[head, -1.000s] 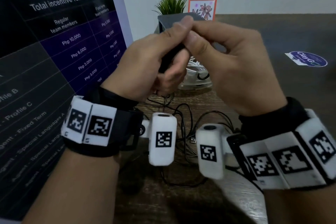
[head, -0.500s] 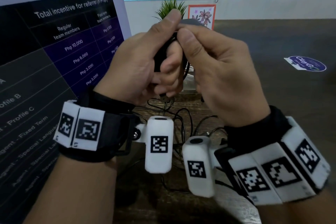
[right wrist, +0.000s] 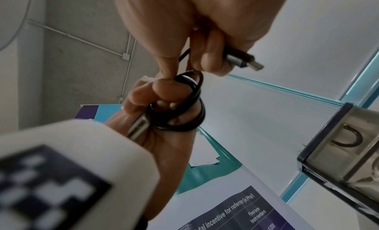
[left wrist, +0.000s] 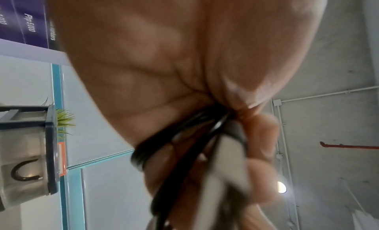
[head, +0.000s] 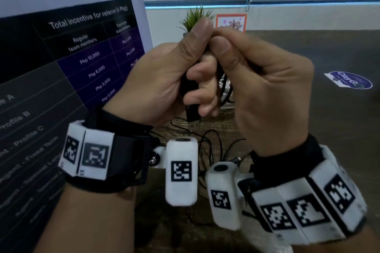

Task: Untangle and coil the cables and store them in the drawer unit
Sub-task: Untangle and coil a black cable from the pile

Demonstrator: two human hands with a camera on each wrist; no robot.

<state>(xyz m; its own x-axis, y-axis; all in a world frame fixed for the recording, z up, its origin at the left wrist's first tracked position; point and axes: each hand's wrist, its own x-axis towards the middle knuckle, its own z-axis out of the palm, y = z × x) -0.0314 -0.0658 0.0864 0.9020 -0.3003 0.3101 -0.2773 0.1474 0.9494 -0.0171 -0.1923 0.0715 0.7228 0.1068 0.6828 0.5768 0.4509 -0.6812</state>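
My left hand (head: 197, 63) is raised in front of me and grips a small coil of black cable (right wrist: 184, 107). A metal USB plug (head: 194, 126) sticks out below the fist. My right hand (head: 222, 41) meets it at the top of the coil and holds the cable's other plug (right wrist: 244, 60) in its curled fingers. In the left wrist view the black loops (left wrist: 174, 144) run across my palm. More black cables (head: 213, 146) lie tangled on the table below my wrists. The drawer unit (right wrist: 338, 144) stands behind the hands, with a black cable in a clear drawer.
A large poster board (head: 72, 68) stands close on the left. A small green plant (head: 195, 18) and an orange-framed flower card (head: 231, 22) are at the back wall. A round blue sticker (head: 349, 80) lies on the dark wooden table (head: 308, 51) to the right.
Both hands have risen with the coil and come closer to my head. The right hand has stayed at the coil's top, and the left hand's grip has held.
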